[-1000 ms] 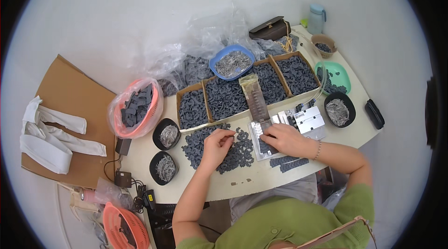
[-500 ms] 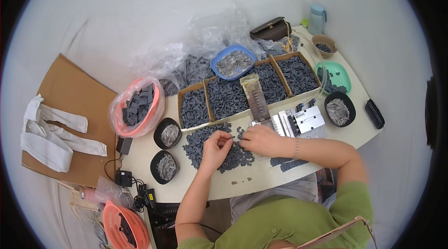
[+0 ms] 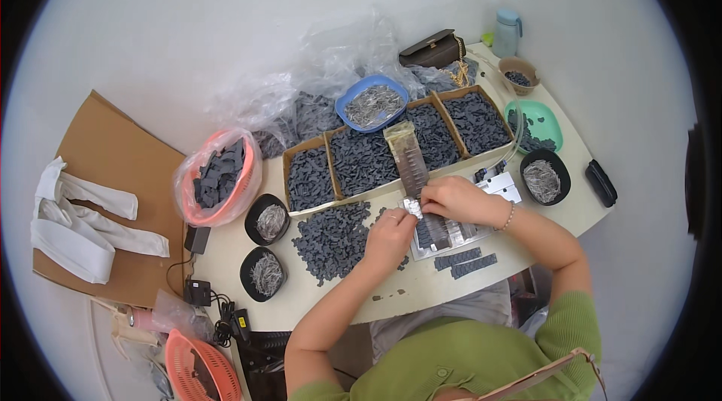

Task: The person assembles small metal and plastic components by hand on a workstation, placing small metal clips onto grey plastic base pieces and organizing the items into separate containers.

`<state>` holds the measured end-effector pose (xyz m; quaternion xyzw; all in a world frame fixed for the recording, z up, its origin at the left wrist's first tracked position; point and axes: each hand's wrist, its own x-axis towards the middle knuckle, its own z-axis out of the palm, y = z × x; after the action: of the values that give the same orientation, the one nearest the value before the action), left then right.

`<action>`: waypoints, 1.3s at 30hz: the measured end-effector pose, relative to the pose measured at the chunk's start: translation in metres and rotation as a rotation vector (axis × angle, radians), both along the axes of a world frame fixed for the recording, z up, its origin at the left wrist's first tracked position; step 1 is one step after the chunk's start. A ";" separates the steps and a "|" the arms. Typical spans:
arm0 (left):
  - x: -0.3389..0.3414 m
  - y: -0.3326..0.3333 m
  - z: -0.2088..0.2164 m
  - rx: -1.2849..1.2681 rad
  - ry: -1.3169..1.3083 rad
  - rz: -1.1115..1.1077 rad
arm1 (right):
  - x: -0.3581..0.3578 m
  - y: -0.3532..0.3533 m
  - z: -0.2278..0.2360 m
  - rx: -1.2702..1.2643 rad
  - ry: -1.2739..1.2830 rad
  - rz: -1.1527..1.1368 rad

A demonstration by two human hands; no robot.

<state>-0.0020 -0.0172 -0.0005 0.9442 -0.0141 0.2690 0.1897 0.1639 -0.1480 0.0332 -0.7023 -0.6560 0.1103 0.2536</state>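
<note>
left hand (image 3: 391,237) and right hand (image 3: 456,200) nearly meeting over the metal fixture (image 3: 457,235), honestly can't tell what either grip has, loose dark pieces (image 3: 327,239) heaped nearby

Parts (image 3: 327,243): your loose grey pile looks like matt plastic.
Machine (image 3: 502,186): smooth silvery metal, soft sheen on your side.
Bowls (image 3: 251,225): smooth black plastic, slight gloss.
Pins (image 3: 541,183): thin bright metal, shiny.
Tray (image 3: 368,195): your divided one looks like matt cardboard.
Bags (image 3: 361,44): clear thin plastic film, crinkled, glossy.
Table (image 3: 425,281): pale smooth top before you, worn patches.
Sheet (image 3: 147,175): brown cardboard, matt.
Cloth (image 3: 71,243): white, matt, creased.
Shirt (image 3: 451,360): yours, matt green knit.
Handbag (image 3: 429,51): smooth, dark, leather-look.
</note>
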 end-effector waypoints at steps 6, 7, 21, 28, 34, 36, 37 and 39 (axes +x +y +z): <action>-0.007 -0.014 0.001 0.310 0.089 -0.017 | -0.012 -0.003 -0.027 0.226 -0.205 -0.049; -0.009 -0.017 0.001 0.358 0.102 -0.007 | -0.014 -0.003 -0.028 0.236 -0.230 -0.037; -0.011 0.032 0.004 -0.117 0.142 0.140 | -0.031 -0.018 -0.024 0.228 -0.401 0.081; 0.000 0.036 0.005 -0.205 0.189 0.127 | 0.014 -0.055 -0.006 0.363 -0.246 -0.073; 0.023 0.004 0.013 -0.233 0.062 0.035 | 0.147 -0.122 0.012 0.265 -0.130 -0.869; 0.032 0.001 0.009 -0.153 0.003 -0.033 | 0.192 -0.139 -0.022 0.144 -0.223 -0.920; 0.032 0.001 0.009 -0.160 0.032 -0.007 | 0.202 -0.138 -0.031 0.080 -0.221 -0.939; 0.031 0.003 0.006 -0.169 -0.028 -0.025 | 0.211 -0.130 -0.040 -0.046 -0.229 -0.954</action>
<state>0.0288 -0.0145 0.0057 0.9207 -0.0058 0.2800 0.2716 0.3745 -0.2775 -0.0067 -0.9375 -0.2823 -0.0815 0.1865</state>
